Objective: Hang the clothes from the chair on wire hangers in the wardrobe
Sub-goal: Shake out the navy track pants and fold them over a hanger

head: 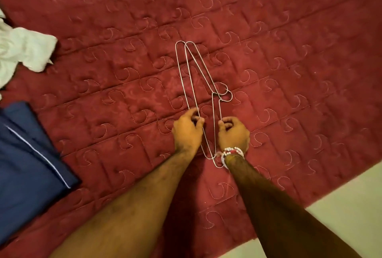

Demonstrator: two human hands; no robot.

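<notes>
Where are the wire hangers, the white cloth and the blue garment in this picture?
wire hangers [199, 67]: head view, centre, on a long wire side.
white cloth [24, 49]: head view, left edge, on its crumpled middle.
blue garment [26, 166]: head view, lower left, on its flat middle.

The single head camera looks steeply down (wide-angle, fairly close) onto the red quilt [279, 30].

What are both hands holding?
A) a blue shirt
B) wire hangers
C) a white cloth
B: the left hand and right hand each pinch the wire of the hangers lying on the red quilt; the white cloth lies apart at the left.
</notes>
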